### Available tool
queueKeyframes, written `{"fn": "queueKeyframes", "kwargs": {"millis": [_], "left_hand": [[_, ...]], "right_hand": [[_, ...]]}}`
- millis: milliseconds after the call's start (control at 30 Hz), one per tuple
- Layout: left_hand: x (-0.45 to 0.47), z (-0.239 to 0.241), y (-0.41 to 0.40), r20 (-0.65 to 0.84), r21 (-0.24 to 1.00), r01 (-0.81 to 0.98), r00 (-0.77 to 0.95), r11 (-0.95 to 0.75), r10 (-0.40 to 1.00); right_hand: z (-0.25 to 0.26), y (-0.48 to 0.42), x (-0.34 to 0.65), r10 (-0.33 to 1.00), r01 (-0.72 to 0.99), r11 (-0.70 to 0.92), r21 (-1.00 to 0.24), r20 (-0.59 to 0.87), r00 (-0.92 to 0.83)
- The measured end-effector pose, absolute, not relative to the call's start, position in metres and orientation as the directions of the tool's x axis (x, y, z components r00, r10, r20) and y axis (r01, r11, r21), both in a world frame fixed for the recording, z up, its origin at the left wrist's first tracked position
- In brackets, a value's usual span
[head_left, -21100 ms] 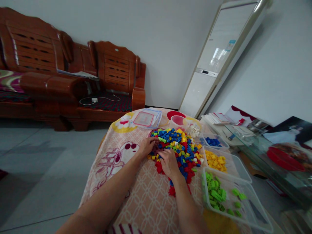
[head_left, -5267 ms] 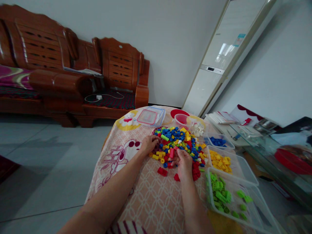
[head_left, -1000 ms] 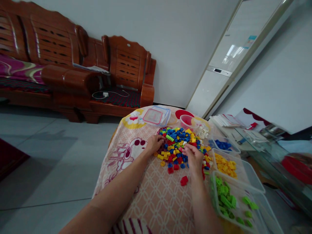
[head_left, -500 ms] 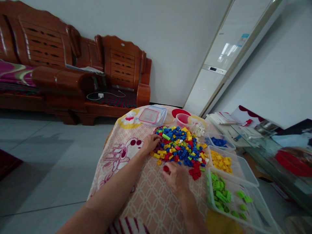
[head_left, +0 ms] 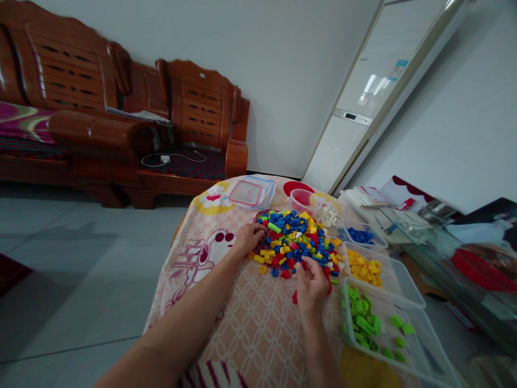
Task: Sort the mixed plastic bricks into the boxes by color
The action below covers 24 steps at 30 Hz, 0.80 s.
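Observation:
A heap of mixed toy building bricks (head_left: 288,234), in blue, yellow, red, green and white, lies on the patterned tablecloth (head_left: 258,323). At its left edge rests my left hand (head_left: 248,238), fingers loosely bent and thumb apart, with no brick visible in it. My right hand (head_left: 312,283) is over the front edge of the heap. Its thumb and forefinger are spread near the bricks, and nothing shows between them. Beside its thumb side lies a red brick (head_left: 294,296); more red bricks (head_left: 329,284) are partly hidden behind it. A yellow wheel-like piece (head_left: 263,269) lies in front of the heap.
To the right stand clear boxes of blue bricks (head_left: 361,235), yellow bricks (head_left: 364,267) and green bricks (head_left: 363,320). White bricks (head_left: 327,214) sit behind the heap, near a round clear tub (head_left: 302,198). Box lids (head_left: 246,193) lie at the back left.
My right hand has moved right and forward, from the heap's near side to its front right. The red piece at its fingertips is no longer held there. My left hand stays put.

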<state>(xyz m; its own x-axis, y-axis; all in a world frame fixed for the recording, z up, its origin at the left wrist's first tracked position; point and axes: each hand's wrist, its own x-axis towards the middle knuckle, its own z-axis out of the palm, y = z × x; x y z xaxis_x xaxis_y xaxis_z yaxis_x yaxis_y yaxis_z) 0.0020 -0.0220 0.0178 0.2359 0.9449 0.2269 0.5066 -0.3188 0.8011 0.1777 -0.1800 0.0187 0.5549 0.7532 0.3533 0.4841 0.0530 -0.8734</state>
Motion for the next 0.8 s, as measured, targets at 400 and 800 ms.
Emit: {"fn": "queueKeyframes", "kwargs": {"millis": [400, 800], "left_hand": [[0.004, 0.019, -0.022, 0.227, 0.822, 0.470, 0.246, -0.320, 0.942], [0.003, 0.018, -0.021, 0.196, 0.824, 0.480, 0.259, -0.302, 0.946]], "right_hand": [[0.040, -0.136, 0.204, 0.866, 0.238, 0.025, -0.971, 0.140, 0.480], [0.095, -0.076, 0.224, 0.759, 0.578, 0.207, -0.789, 0.502, 0.414]]}}
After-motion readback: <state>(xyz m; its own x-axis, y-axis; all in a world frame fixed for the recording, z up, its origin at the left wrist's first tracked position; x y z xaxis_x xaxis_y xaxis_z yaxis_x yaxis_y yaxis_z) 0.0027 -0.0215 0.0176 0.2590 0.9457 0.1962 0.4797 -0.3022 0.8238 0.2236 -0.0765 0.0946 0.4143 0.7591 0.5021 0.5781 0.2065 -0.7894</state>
